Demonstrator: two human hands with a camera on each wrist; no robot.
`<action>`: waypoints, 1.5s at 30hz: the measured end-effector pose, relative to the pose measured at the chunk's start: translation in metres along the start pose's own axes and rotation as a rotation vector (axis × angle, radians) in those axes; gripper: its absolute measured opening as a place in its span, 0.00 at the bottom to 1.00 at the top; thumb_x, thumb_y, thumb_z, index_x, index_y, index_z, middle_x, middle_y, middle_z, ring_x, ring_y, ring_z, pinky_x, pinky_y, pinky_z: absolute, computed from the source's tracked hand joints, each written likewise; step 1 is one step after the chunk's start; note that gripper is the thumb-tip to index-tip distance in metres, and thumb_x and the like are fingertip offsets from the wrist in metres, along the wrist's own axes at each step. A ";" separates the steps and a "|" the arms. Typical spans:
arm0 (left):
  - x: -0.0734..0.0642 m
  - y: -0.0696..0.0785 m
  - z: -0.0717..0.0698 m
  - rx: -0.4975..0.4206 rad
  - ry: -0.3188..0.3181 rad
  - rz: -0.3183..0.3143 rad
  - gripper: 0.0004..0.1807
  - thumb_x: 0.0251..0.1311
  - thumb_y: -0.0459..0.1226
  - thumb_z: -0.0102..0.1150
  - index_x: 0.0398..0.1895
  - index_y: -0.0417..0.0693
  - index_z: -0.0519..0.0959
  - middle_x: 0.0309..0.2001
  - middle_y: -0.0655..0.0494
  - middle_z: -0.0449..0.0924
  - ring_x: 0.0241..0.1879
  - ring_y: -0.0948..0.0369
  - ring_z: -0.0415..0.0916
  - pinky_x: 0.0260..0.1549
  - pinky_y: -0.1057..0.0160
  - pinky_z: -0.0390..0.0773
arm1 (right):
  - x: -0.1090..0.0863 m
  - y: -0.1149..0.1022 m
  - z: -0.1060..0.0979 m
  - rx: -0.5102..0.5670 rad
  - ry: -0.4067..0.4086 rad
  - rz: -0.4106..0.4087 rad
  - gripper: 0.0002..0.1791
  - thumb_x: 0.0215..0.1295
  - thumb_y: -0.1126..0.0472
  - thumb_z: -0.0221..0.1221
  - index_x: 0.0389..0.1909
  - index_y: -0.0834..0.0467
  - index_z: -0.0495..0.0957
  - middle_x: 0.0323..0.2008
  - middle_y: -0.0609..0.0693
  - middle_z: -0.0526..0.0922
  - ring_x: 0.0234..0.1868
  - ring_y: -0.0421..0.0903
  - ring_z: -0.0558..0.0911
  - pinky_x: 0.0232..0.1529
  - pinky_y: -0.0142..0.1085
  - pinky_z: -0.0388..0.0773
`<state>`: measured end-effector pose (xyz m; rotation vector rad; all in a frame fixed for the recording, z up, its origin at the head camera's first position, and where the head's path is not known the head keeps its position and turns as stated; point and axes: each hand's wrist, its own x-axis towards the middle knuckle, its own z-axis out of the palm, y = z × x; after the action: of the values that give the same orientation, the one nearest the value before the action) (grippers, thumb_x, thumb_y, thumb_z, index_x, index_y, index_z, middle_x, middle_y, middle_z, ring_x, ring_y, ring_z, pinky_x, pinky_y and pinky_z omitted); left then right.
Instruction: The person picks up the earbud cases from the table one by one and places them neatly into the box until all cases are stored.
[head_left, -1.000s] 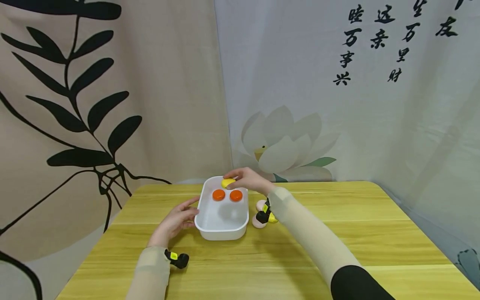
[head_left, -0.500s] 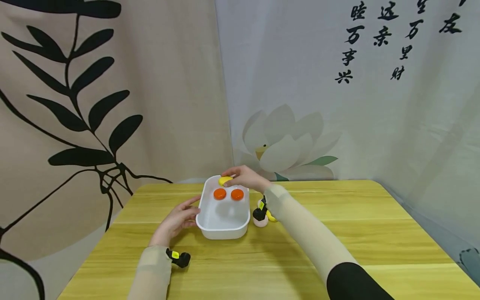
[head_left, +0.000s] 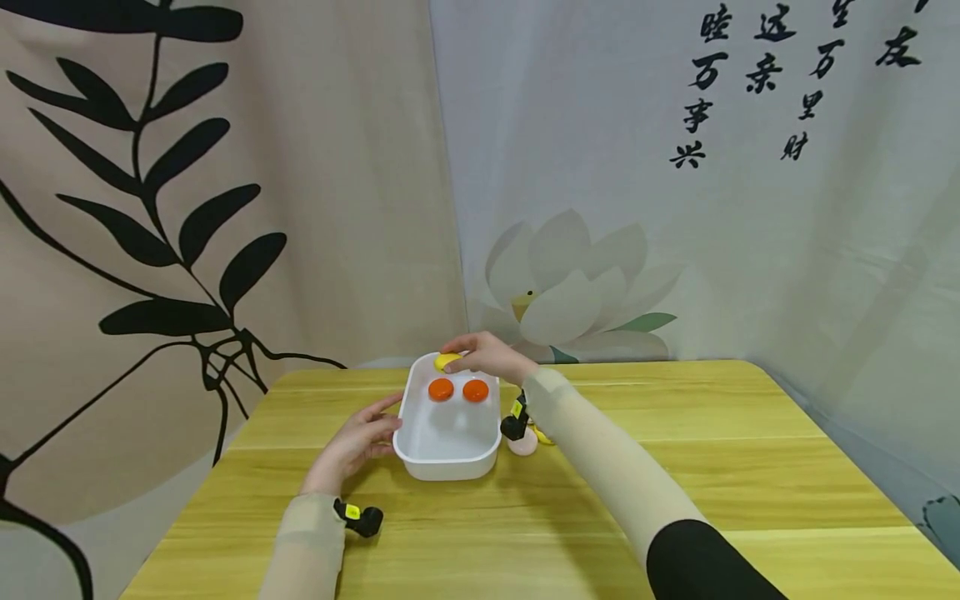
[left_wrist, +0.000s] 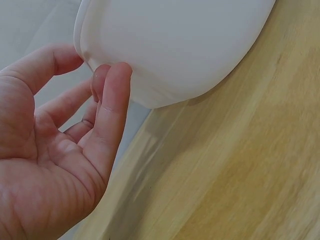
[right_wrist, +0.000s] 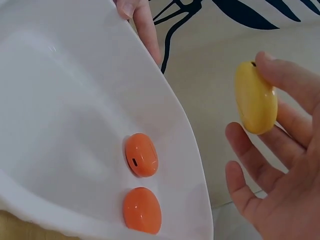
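Observation:
A white rectangular basin (head_left: 446, 437) stands on the table with two glossy orange oval pieces (head_left: 441, 389) lying at its far end. One orange piece (right_wrist: 134, 155) shows a small dark slot. My right hand (head_left: 493, 356) pinches a smooth yellow oval piece (right_wrist: 256, 99) between thumb and fingers, by the basin's far rim. This yellow piece also has a dark slot. At the basin's left side, my left hand (head_left: 358, 440) touches the outer wall and rim with its fingertips, the fingers spread and slightly bent, as the left wrist view shows.
To the right of the basin, partly hidden by the right wrist's camera, lie a pale pink round piece (head_left: 522, 442) and a yellow piece (head_left: 543, 436). The wooden table (head_left: 675, 467) reaches back to a patterned curtain (head_left: 360, 208).
My right hand has moved slightly left and toward the far rim with the yellow piece in its fingers. The left hand and basin have hardly moved.

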<state>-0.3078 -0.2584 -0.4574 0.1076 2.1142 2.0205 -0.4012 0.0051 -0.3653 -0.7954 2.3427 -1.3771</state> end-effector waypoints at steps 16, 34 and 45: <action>0.000 0.000 -0.001 0.017 0.006 -0.015 0.34 0.67 0.34 0.55 0.75 0.46 0.57 0.54 0.33 0.71 0.38 0.56 0.78 0.37 0.60 0.81 | 0.008 0.006 0.016 -0.005 -0.003 0.035 0.23 0.57 0.51 0.68 0.54 0.49 0.81 0.55 0.45 0.79 0.55 0.45 0.75 0.57 0.48 0.73; 0.000 -0.004 0.000 -0.008 -0.005 -0.005 0.34 0.66 0.33 0.56 0.75 0.46 0.57 0.54 0.32 0.72 0.38 0.55 0.79 0.36 0.60 0.81 | 0.020 0.019 0.021 0.046 0.015 0.073 0.22 0.59 0.52 0.67 0.54 0.50 0.80 0.56 0.48 0.78 0.52 0.47 0.76 0.57 0.49 0.73; 0.001 -0.002 -0.002 -0.008 -0.001 -0.004 0.34 0.66 0.33 0.55 0.74 0.46 0.57 0.53 0.33 0.72 0.39 0.54 0.79 0.37 0.60 0.82 | 0.024 0.017 0.026 0.030 0.025 0.069 0.22 0.59 0.52 0.67 0.55 0.51 0.81 0.57 0.49 0.78 0.52 0.45 0.77 0.53 0.44 0.75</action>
<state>-0.3087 -0.2599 -0.4595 0.1026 2.1039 2.0260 -0.4124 -0.0206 -0.3927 -0.6866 2.3397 -1.3972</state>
